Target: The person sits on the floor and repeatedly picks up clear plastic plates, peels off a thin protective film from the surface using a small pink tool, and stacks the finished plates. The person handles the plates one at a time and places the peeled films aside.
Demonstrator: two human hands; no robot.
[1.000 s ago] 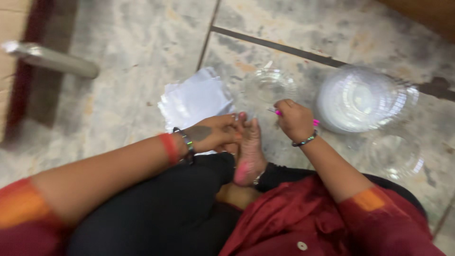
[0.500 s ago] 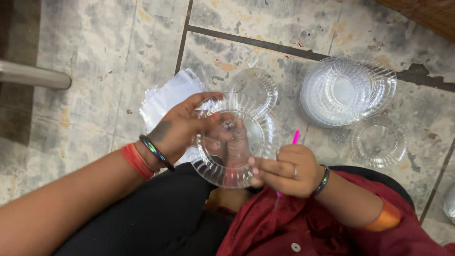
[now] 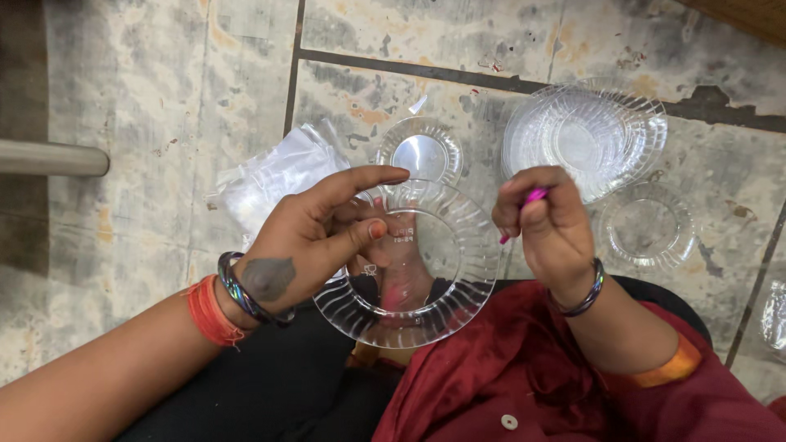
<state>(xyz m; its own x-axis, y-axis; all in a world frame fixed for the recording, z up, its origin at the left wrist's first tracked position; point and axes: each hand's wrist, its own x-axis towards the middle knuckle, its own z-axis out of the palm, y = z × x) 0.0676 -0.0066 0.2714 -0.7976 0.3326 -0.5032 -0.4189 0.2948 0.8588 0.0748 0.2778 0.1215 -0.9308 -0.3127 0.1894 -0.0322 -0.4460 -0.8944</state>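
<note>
My left hand [image 3: 315,237] grips a clear ribbed plastic plate [image 3: 442,303] by its left rim, holding it tilted above my lap; my foot shows through it. To the plate's right, my right hand [image 3: 547,223] is closed around a thin pink pen [image 3: 532,197], whose tip points toward the plate's edge. Both wrists wear dark bangles, and the left also has an orange thread band.
On the stone tile floor lie a stack of clear plates [image 3: 583,137], a single small clear bowl [image 3: 423,151], another clear dish [image 3: 648,225] and a crumpled clear plastic bag [image 3: 274,176]. A grey metal tube [image 3: 51,157] juts in at left.
The plate went from the floor into my left hand and now sits higher and closer. My right hand with the pen has lifted up to the plate's right side.
</note>
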